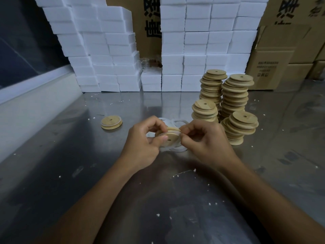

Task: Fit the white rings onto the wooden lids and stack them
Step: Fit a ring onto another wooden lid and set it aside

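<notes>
Head view: wooden lid [169, 137] pinched by left hand [143, 147] and right hand [204, 138], near lid stacks [233, 101]. White ring [175, 129] judged soft, stretchy; lid light, stiff, best gripped at rim.

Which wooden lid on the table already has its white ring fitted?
The single lid lying alone left of the hands, with a white band around its edge. The stacked lids on the right are bare wood.
</notes>
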Tool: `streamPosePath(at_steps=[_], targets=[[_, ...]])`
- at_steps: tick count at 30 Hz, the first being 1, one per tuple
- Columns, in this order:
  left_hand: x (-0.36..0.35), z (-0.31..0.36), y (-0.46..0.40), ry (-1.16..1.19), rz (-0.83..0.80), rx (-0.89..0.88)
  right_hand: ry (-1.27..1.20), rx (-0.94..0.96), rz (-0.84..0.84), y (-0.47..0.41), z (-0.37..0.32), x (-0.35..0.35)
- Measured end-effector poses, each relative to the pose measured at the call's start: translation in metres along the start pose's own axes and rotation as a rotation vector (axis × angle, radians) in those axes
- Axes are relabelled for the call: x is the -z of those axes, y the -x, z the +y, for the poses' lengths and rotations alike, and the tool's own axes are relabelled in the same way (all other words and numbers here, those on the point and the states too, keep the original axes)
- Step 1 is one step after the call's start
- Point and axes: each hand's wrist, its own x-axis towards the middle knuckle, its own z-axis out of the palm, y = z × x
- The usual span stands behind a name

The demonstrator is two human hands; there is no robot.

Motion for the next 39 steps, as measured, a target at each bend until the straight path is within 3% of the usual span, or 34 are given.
streamPosePath(at_steps=[7, 21, 30, 39], targets=[[0.0, -0.001, 0.0, 0.013, -0.017, 0.005, -0.004, -0.049, -0.026, -0.001, 0.002, 0.002], [-0.003, -0.004, 0.002, 0.382, 0.068, 0.232, -0.131, -0.056, 0.009, -0.002, 0.004, 0.0], [-0.007, -0.005, 0.004, -0.043, -0.012, -0.022, 0.081, 0.078, -0.047, 0.001, -0.006, 0.0], [-0.001, -0.002, 0.0, -0.034, -0.03, -0.058, 0.054, 0.03, -0.036, 0.0, -0.011, 0.004]])
